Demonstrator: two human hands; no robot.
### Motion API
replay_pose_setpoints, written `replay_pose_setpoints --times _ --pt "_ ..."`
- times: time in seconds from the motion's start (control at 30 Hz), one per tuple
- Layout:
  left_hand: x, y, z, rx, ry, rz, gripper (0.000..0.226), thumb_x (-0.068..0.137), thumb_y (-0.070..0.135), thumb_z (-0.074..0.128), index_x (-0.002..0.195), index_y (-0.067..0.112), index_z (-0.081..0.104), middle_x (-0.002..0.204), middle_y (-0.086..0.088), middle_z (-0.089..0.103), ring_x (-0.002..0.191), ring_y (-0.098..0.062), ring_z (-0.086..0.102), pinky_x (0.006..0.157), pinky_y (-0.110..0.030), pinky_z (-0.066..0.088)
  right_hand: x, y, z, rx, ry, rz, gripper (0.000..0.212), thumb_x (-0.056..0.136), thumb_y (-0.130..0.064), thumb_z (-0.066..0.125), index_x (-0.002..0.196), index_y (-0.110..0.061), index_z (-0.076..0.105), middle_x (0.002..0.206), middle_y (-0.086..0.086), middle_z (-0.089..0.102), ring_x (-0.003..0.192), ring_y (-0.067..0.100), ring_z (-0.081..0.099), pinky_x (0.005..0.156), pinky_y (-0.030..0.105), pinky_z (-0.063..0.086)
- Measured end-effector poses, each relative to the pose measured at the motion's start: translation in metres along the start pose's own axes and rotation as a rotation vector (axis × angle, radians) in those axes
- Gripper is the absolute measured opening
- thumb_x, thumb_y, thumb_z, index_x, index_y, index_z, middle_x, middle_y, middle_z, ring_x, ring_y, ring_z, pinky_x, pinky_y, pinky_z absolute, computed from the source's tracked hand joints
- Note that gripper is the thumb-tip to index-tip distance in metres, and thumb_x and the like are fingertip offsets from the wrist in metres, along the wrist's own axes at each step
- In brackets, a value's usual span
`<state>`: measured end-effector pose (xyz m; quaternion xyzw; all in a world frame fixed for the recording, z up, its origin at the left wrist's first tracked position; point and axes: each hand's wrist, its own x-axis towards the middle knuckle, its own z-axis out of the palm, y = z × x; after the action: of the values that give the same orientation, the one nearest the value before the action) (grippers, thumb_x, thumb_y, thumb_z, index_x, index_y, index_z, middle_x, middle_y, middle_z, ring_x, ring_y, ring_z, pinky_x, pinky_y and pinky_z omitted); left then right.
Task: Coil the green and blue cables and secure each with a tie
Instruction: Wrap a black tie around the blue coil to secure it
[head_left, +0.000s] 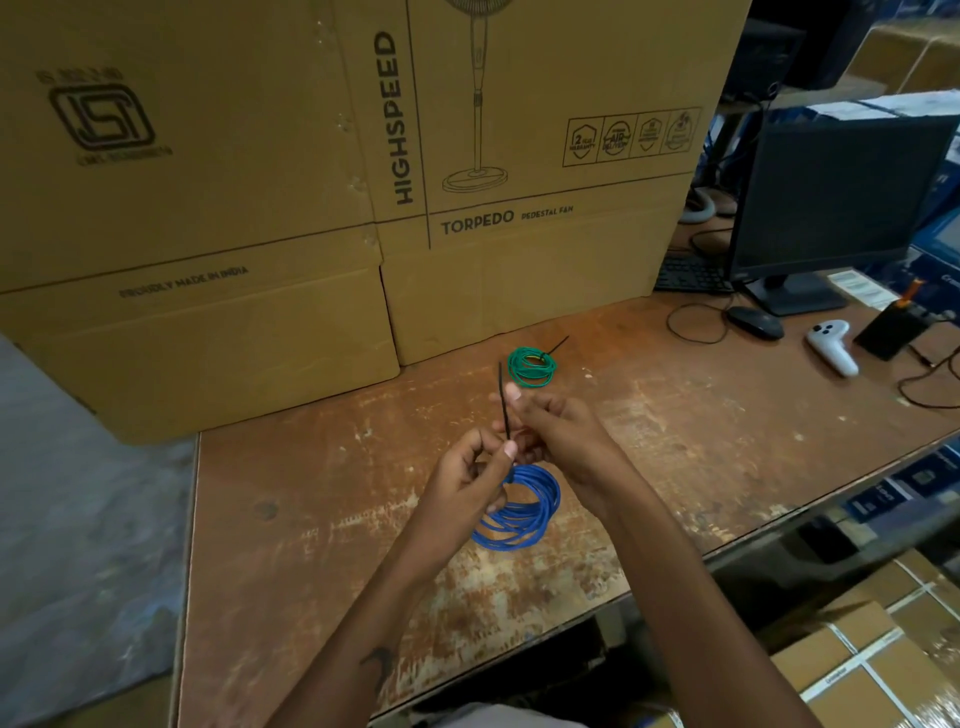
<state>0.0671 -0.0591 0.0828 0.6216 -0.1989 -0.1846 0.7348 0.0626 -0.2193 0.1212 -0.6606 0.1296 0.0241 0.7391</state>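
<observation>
Hands (514, 441), blue coil (524, 512); cardboard boxes (260, 208) behind.

The right cardboard box (545, 156) reads "HIGHSPEED", "TORPEDO PEDESTAL FAN", and "2 YEAR WARRANTY" and "AIR" in badges. The left cardboard box (182, 156) carries an ISI mark and "PROUDLY MADE IN INDIA".

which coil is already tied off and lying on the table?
The green coil, lying near the cardboard boxes with a black tie tail sticking out. The blue coil is held in both hands, its tie unfinished.
</observation>
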Motion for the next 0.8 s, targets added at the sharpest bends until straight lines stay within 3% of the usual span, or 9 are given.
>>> replay_pose_setpoints --times 0.1,0.2,0.3,0.43,0.57,0.7,0.8 --pt "0.005 0.002 -0.002 0.022 0.012 0.018 0.026 0.103 0.031 0.062 0.085 0.016 0.052 0.076 -0.024 0.033 0.054 -0.015 0.031 0.051 -0.035 0.030 -0.007 0.005 0.000 0.010 -0.042 -0.065 0.028 0.096 -0.027 0.074 0.091 0.001 0.073 0.077 0.017 0.060 0.070 0.028 0.052 0.068 0.035 0.046" --pt "0.006 -0.003 -0.003 0.015 0.006 0.020 0.028 0.107 0.018 0.057 0.083 0.012 0.045 0.069 -0.003 0.037 0.051 -0.012 0.032 0.050 -0.029 0.033 -0.004 0.006 0.006 0.020 0.061 -0.134 0.021 0.097 -0.016 0.073 0.081 -0.003 0.069 0.064 0.007 0.061 0.058 0.017 0.054 0.059 0.025 0.047" --pt "0.003 -0.007 -0.001 -0.015 0.021 0.007 0.029 0.104 0.025 0.059 0.082 0.015 0.043 0.064 0.006 0.040 0.048 -0.011 0.034 0.050 -0.030 0.035 0.001 0.009 0.011 -0.017 0.125 -0.170 0.021 0.097 -0.015 0.074 0.081 -0.002 0.068 0.060 0.004 0.061 0.055 0.014 0.055 0.057 0.024 0.049" --pt "0.002 -0.010 -0.003 0.008 0.042 0.007 0.028 0.098 0.038 0.062 0.079 0.026 0.046 0.061 0.006 0.039 0.046 -0.011 0.037 0.052 -0.032 0.036 0.010 0.022 0.015 -0.104 0.225 -0.189 0.024 0.095 -0.019 0.076 0.077 -0.008 0.067 0.057 0.003 0.062 0.052 0.013 0.056 0.059 0.031 0.050" --pt "0.001 -0.010 -0.006 0.026 0.043 0.009 0.027 0.098 0.038 0.062 0.078 0.029 0.046 0.065 0.001 0.037 0.048 -0.013 0.035 0.052 -0.033 0.037 0.013 0.026 0.017 -0.112 0.250 -0.166 0.026 0.095 -0.021 0.076 0.074 -0.010 0.067 0.055 0.001 0.062 0.052 0.012 0.056 0.059 0.031 0.050" --pt "0.005 -0.009 -0.010 0.022 0.039 0.024 0.025 0.102 0.026 0.060 0.081 0.024 0.047 0.068 -0.008 0.035 0.049 -0.014 0.034 0.051 -0.031 0.036 0.010 0.015 0.012 -0.054 0.126 -0.107 0.023 0.098 -0.021 0.073 0.081 -0.007 0.069 0.060 0.003 0.063 0.052 0.012 0.058 0.056 0.026 0.049" --pt "0.013 -0.011 -0.013 -0.007 0.115 -0.025 0.022 0.102 0.021 0.060 0.085 0.013 0.048 0.064 -0.003 0.045 0.045 -0.010 0.038 0.050 -0.029 0.038 0.006 0.009 0.001 -0.100 0.032 -0.060 0.020 0.103 -0.026 0.064 0.106 -0.008 0.073 0.076 0.005 0.073 0.064 0.011 0.069 0.061 0.023 0.054"
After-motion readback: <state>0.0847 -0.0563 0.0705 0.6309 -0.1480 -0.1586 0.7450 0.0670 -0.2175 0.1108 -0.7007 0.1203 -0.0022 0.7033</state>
